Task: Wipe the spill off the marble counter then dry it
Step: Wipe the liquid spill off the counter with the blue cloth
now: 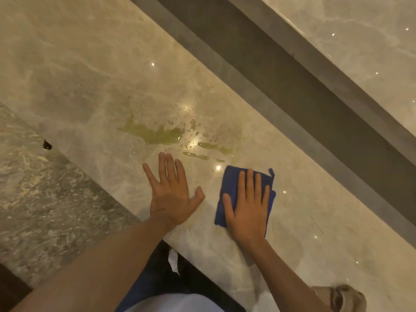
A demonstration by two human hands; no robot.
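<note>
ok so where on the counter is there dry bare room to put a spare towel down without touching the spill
Bare marble counter lies left of and beyond the yellowish spill, and to the right of the blue cloth toward the dark ledge. It is crowded between the left hand, the right hand and the droplets just beyond them.

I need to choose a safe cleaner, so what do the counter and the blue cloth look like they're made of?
The counter looks like polished marble or similar stone: beige with pale veining and a gloss that mirrors the ceiling lights. The cloth under the right hand looks like soft, matte, folded microfibre or terry, though the weave is too blurred to tell.
</note>
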